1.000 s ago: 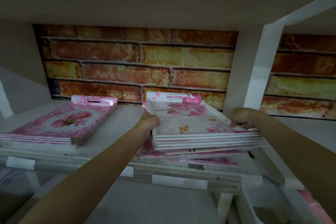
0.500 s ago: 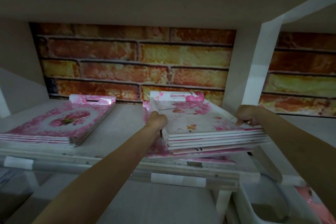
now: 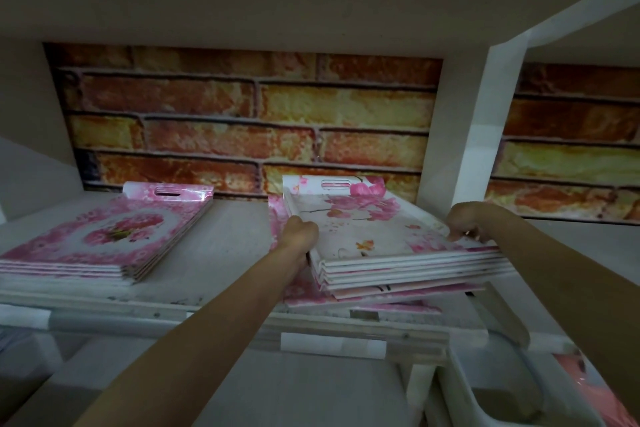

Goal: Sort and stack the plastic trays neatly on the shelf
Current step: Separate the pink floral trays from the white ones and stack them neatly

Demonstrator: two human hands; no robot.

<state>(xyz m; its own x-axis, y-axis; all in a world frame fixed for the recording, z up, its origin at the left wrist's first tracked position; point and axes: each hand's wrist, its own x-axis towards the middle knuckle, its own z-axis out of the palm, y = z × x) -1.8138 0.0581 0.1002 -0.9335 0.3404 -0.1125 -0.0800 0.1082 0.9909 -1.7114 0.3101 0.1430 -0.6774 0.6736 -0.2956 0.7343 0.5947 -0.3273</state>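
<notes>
Gripping a stack of white trays printed with pink blossoms, the two hands sit at its opposite sides: the left hand is curled round the stack's left edge, and the right hand is curled over its right edge with the fingertips on the top tray's rim. The stack sits towards the right end of the shelf, close to the white upright post, and its near edge reaches the shelf's front edge. It lies on a few pink trays whose edges show beneath it at the front and left; these are skewed against the stack above. Whether the gripped stack rests fully on them or is lifted a little cannot be told. The top tray's handle slot points towards the back of the shelf.

At the left end of the shelf lies a second stack of pink floral trays, flat, with its handle slot also at the back, well apart from the gripped one. Behind both runs a brick-pattern wall. Below the shelf's right front corner stands a white plastic bin.
</notes>
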